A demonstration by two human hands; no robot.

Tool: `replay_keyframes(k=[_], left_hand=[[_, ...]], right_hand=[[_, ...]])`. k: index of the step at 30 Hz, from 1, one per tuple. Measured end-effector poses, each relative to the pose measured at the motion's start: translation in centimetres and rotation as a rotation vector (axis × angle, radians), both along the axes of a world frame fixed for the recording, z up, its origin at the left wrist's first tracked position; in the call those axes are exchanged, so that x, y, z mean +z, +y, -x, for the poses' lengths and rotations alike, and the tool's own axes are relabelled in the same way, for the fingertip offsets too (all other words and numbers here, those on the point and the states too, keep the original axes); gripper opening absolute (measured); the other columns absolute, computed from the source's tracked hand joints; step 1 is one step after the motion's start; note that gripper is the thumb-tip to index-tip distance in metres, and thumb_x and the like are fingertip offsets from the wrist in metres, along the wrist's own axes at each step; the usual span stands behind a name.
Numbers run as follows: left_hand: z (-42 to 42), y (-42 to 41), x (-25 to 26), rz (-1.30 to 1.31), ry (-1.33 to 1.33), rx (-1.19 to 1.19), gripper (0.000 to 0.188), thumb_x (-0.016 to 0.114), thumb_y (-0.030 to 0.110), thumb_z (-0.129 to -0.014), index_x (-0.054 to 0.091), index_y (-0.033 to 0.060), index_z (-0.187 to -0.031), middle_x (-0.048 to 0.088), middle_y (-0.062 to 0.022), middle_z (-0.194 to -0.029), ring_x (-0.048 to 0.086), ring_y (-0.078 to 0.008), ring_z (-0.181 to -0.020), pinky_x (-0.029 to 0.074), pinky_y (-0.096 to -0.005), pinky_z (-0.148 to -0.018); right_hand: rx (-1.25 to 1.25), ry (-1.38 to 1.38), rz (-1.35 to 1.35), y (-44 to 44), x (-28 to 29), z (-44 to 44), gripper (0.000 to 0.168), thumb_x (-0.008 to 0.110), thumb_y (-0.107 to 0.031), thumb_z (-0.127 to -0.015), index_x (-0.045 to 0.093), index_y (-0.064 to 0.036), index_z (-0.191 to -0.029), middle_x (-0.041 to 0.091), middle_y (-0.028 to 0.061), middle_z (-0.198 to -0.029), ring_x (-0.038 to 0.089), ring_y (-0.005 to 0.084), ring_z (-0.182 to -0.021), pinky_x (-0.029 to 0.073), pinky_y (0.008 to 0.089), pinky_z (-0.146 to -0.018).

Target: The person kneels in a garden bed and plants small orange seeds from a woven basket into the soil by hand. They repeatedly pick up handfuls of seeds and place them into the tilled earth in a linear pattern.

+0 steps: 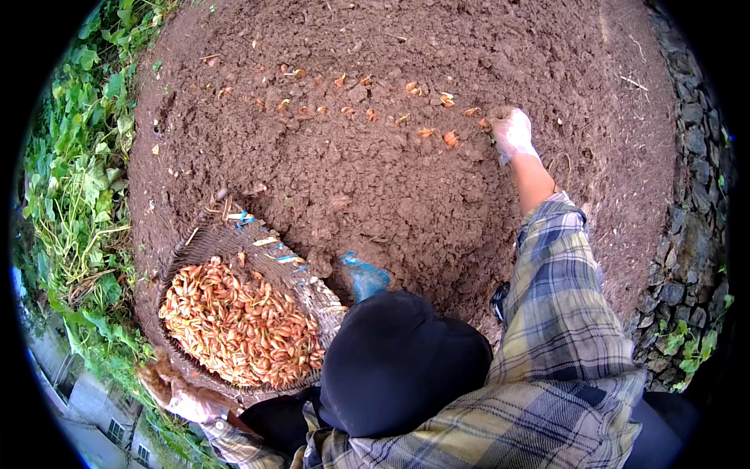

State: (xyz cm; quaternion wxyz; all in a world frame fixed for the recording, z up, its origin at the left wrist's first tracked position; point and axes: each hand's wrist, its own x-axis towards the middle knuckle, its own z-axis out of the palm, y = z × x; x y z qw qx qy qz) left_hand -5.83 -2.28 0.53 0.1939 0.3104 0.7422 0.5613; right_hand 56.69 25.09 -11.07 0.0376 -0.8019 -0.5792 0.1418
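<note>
My right hand (pixel 508 128), in a thin clear plastic glove dirty with soil, reaches down to the tilled brown soil (pixel 363 170) at the right end of some sprouting bulbs, shallot-like. An orange bulb (pixel 483 123) shows right at its fingertips; whether the fingers grip it I cannot tell. More bulbs, among them one (pixel 450 139) just to the left, sit in uneven rows across the soil. At lower left, my gloved left hand (pixel 181 391) is beside the near rim of a woven basket (pixel 202 237) heaped with orange-brown bulbs (pixel 240 322). Its fingers look parted, with nothing seen in them.
Leafy green vines (pixel 94 176) border the soil on the left. A dry-stone wall (pixel 691 234) runs along the right. My dark-clad knee (pixel 398 363) is at bottom centre, with a blue shoe or boot (pixel 366 277) in front of it, close to the basket. Buildings show at lower left.
</note>
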Motion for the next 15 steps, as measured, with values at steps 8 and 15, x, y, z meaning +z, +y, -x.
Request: replay_keyframes(k=[8,15], left_hand=[[-2.4,1.6,-0.3,-0.005,-0.097,-0.083,0.066,0.067,0.013,-0.082,0.034,0.001,-0.139,0.05,-0.0116,-0.125,0.051,-0.03,-0.118,0.039,-0.0443,-0.104],[-1.5,0.3,-3.5,-0.041,-0.036,-0.126,0.056,0.06,0.013,-0.09,0.037,0.0026,-0.139,0.048,-0.0118,-0.128,0.052,-0.0313,-0.119,0.037,-0.0476,-0.107]], right_hand=[[-0.006,-0.128,0.11,0.3,-1.9,0.9,0.016,0.062,-0.018,-0.078,0.068,-0.01,-0.09,0.066,0.0212,-0.092,0.063,0.04,-0.091,0.05,0.0455,-0.08],[0.114,-0.175,-0.06,-0.1,-3.4,-1.5,0.007,0.063,-0.014,-0.075,0.067,-0.009,-0.072,0.067,0.0112,-0.072,0.066,0.0285,-0.07,0.051,0.0344,-0.062]])
